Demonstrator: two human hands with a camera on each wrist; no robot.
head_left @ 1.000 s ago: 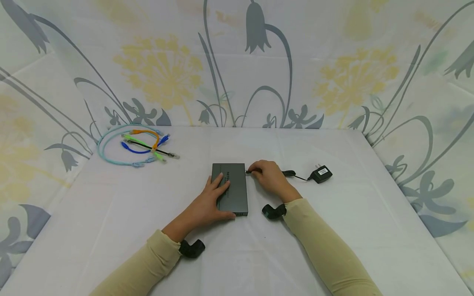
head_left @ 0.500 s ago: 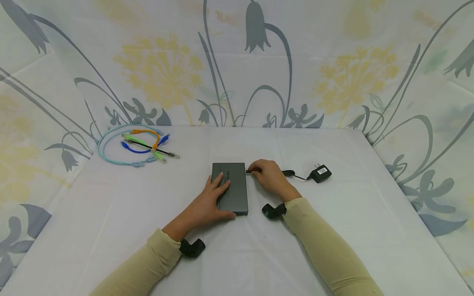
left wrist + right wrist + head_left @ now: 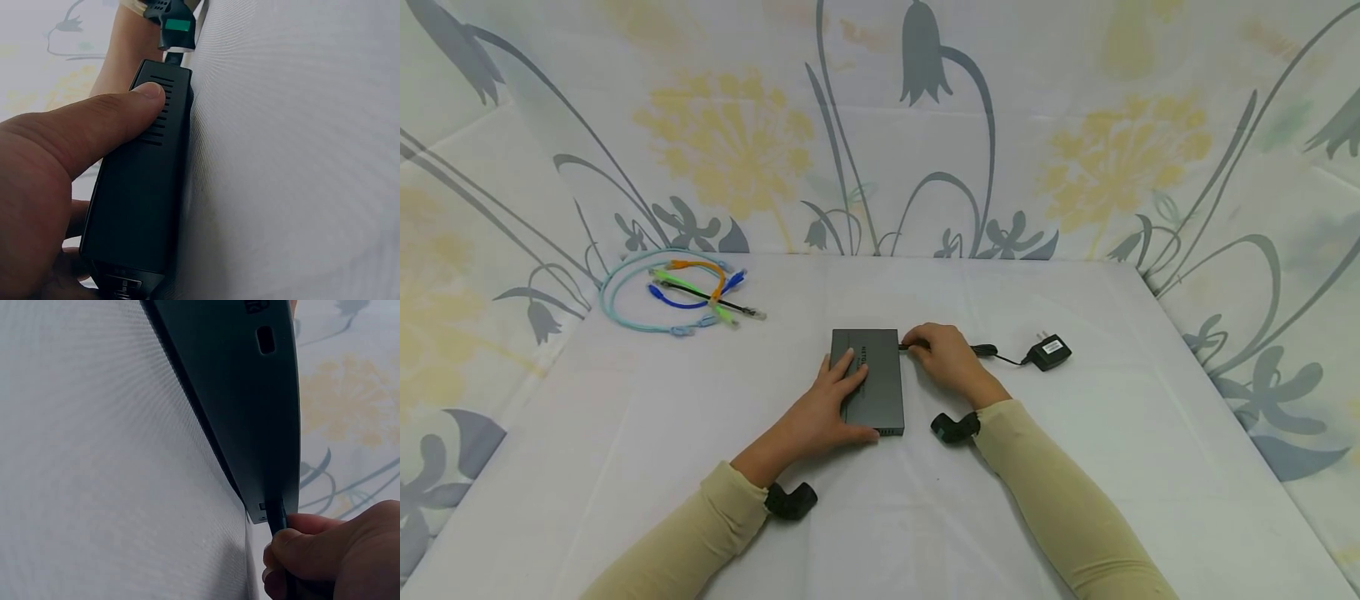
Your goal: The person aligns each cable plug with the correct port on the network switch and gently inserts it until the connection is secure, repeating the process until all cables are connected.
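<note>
On the white table (image 3: 1150, 417), grey network switch (image 3: 876, 402) is set near centre, touched by left hand (image 3: 822, 412), fingers spread apart; by right hand (image 3: 951, 364), fingers clamped, black power plug (image 3: 276, 517) is held at switch's right side.

The box (image 3: 880, 396) lies at the middle of the table (image 3: 700, 392), with the left hand (image 3: 820, 425) over its left side and near end. At its right side, close to the far corner, the plug (image 3: 275, 519) meets it in the right hand (image 3: 949, 358). Beyond that hand, farther right, lies the adapter (image 3: 1051, 353). The cables (image 3: 713, 298) lie crossed at the far left, before the curtain (image 3: 865, 167).
</note>
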